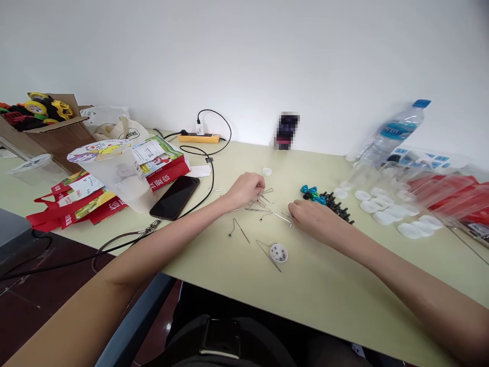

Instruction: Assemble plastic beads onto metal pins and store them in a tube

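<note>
Bent wire rods (256, 206), thin and silvery with hooked ends, lie in a loose tangle around the middle of the worktop (324, 295); a few more rest apart from it, nearer the front edge. One of these touches a small round white dish (278, 261) of dull plastic, dotted with dark metallic bits. Over the tangle the left hand (246, 187) has its fingers curled inward, tips nearly together; whether a rod is pinched there I cannot tell. The right hand (309, 216) is lowered, fingers half-folded beside some rods, its grip hidden. Just behind it sit glossy blue pieces (319, 200) and stubby black pegs (343, 212). Flat white discs (385, 213) spread toward the right edge, below a clear, ribbed bottle (399, 127) with "ATER" legible on its blue band. Toward the left edge, a frosted, tapering cup (124, 178) stands near a smooth black phone (174, 198); the glossy red packaging (164, 173) behind carries white Chinese characters, and a cream cloth bag (133, 131) shows lettering ending in "net"
</note>
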`<state>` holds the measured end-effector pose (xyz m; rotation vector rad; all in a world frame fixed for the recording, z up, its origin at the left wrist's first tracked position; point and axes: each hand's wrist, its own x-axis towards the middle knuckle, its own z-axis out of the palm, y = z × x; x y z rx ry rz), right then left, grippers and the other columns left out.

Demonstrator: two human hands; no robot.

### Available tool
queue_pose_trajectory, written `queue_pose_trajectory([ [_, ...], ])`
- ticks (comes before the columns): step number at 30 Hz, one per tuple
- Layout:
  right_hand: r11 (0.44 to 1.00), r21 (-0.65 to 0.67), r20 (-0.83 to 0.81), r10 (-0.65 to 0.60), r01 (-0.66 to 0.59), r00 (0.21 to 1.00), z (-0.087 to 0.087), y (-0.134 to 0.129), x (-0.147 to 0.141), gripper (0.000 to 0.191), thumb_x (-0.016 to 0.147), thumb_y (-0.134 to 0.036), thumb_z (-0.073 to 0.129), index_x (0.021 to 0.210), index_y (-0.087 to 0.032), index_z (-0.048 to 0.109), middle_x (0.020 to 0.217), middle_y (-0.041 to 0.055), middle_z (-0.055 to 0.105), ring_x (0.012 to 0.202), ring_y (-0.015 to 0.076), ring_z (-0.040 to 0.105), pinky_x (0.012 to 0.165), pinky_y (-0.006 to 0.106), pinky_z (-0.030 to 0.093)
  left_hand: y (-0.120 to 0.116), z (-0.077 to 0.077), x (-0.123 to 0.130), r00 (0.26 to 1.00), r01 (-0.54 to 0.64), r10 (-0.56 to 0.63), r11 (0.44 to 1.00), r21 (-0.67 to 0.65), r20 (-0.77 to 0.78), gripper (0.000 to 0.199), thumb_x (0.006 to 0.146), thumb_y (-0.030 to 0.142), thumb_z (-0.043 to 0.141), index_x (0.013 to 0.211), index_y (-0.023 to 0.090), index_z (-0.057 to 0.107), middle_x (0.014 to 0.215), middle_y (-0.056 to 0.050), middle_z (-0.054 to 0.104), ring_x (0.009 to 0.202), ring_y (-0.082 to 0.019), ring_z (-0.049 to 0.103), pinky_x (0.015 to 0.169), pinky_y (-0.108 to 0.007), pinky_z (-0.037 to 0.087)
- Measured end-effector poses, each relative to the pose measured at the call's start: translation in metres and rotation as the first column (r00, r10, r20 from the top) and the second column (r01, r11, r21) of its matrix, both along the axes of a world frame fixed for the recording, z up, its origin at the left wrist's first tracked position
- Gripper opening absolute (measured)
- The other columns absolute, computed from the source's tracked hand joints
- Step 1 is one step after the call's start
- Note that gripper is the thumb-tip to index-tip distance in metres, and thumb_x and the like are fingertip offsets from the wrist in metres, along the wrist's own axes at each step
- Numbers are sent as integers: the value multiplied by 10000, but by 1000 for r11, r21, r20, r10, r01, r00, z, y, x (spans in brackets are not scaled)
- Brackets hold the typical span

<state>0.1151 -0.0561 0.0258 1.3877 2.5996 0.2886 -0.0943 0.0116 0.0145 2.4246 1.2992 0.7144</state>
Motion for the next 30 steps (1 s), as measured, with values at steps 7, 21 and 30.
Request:
queue_pose_trajectory([
  [7, 990, -135, -114, -57, 41, 992, 18, -1, 0, 133, 840, -191, 401, 716, -213, 445, 662, 33, 523, 593, 176, 471, 496, 280, 221, 28, -17, 13, 996, -56, 55, 998, -15, -67, 128, 716, 271, 630, 748, 148, 624, 813, -59, 631, 786, -188, 559, 677, -278, 412],
  [21, 981, -189, -378, -28, -47, 925, -11, 63, -33, 217, 855, -279, 455, 1062, -221, 483, 1048, 62, 439, 689, 139, 540, 657, 263, 395, 9, -19, -23, 982, 181, -162, 955, -235, 100, 434, 645, 491, 658, 925, 172, 565, 972, -46, 564, 907, -182, 522, 730, -266, 418],
  [30, 981, -191, -303, -42, -17, 952, -11, 37, -9, 168, 821, -105, 359, 860, -207, 486, 931, 51, 502, 709, 163, 512, 580, 254, 358, 12, -27, -39, 990, 126, -117, 986, -113, 78, 250, 730, 387, 606, 839, 161, 595, 911, -56, 515, 903, -173, 502, 807, -291, 413],
])
